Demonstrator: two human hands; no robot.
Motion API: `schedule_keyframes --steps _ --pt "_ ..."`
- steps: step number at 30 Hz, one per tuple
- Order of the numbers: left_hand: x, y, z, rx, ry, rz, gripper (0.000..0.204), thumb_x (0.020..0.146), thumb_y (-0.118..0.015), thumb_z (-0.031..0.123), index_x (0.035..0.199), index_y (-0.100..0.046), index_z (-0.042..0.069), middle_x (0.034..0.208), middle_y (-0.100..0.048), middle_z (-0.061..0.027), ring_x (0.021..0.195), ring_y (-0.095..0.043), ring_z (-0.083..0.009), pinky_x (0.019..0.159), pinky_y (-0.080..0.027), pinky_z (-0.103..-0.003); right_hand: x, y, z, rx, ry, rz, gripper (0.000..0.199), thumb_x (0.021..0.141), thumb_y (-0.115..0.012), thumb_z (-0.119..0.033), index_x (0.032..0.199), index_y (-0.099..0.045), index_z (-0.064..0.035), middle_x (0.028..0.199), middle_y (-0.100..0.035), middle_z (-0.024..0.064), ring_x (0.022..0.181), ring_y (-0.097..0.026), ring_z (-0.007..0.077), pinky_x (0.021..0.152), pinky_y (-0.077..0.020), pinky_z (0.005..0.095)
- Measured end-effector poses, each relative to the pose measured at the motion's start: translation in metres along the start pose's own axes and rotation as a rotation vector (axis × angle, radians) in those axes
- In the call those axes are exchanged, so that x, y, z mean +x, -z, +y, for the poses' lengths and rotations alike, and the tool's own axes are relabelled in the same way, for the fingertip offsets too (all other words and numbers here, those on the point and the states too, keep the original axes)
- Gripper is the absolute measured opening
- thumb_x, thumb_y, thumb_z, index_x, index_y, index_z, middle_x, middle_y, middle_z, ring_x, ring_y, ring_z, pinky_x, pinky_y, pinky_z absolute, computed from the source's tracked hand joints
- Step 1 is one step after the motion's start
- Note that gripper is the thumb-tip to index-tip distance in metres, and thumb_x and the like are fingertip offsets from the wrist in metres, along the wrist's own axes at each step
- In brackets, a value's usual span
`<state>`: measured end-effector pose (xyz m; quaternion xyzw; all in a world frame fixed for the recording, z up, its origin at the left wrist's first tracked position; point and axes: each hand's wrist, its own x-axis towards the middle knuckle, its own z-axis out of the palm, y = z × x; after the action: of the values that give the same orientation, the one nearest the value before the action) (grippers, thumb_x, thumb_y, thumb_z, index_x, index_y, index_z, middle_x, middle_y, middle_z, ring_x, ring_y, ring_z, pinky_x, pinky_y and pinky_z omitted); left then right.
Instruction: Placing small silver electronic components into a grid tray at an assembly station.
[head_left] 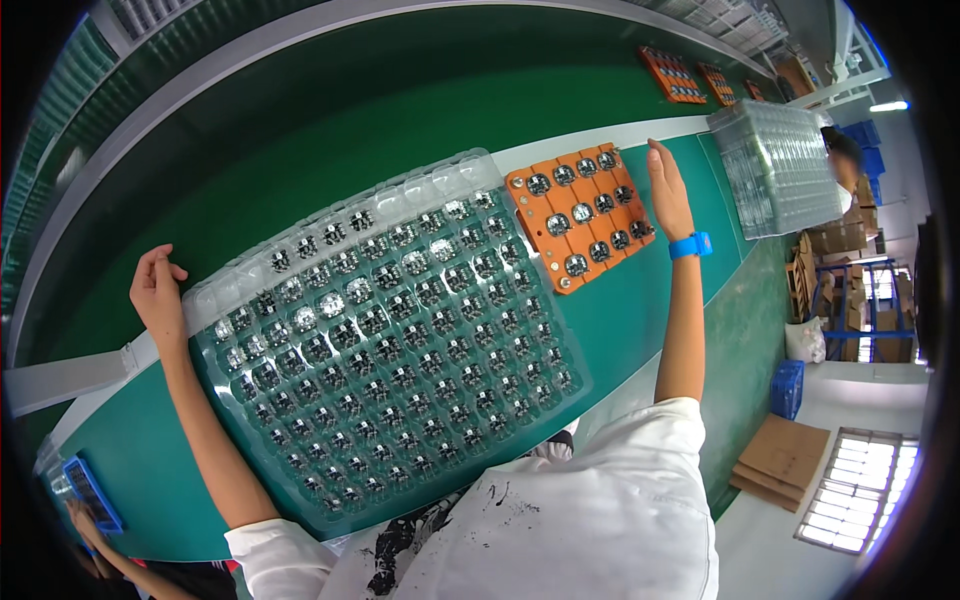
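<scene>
A clear plastic blister tray (575,340) lies on the green bench, its pockets mostly holding small black-and-silver electronic parts (403,376). Its far row of pockets is mostly bare. Beyond the tray's left far corner is my left hand (160,295), fingers loosely bent and thumb apart, with nothing seen in it. An orange fixture block (560,245) sits against the tray's right far corner, carrying several similar round parts (583,212). My right hand (672,195) is just right of that block, fingers stretched out and holding nothing. A blue band (690,245) circles the right wrist.
A tall stack of clear trays (775,170) stands at the right end of the bench. More orange blocks (672,75) lie across the dark green surface (430,80). At the lower left, another person's hand (85,520) is beside a blue tray (95,495). Cardboard (782,455) leans at right.
</scene>
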<state>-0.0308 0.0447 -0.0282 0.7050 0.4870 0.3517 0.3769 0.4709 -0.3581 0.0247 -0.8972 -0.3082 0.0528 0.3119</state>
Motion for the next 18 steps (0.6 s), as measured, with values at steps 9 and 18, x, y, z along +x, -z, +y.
schedule_keyframes --steps 9,18 --pt "0.001 -0.003 -0.002 0.014 0.013 0.004 0.020 0.096 -0.051 0.017 0.103 -0.064 0.004 0.065 -0.053 0.0025 0.054 -0.037 -0.0019 0.049 -0.026 -0.018 -0.015 -0.020 0.014 -0.131 0.005 0.099 0.051 0.095 -0.045 -0.040 0.128 -0.047 -0.0013 0.127 -0.051 0.0222 0.120 -0.047 0.0361 0.101 -0.0364 0.0417" --pt "0.001 -0.003 0.000 0.013 0.014 -0.008 0.020 0.096 -0.051 0.017 0.104 -0.064 0.004 0.066 -0.054 0.0026 0.055 -0.040 -0.0021 0.050 -0.028 -0.018 -0.015 -0.021 0.020 -0.250 0.038 0.055 0.048 0.095 -0.045 -0.034 0.128 -0.047 0.0007 0.128 -0.050 0.0225 0.120 -0.047 0.0353 0.101 -0.0367 0.0398"
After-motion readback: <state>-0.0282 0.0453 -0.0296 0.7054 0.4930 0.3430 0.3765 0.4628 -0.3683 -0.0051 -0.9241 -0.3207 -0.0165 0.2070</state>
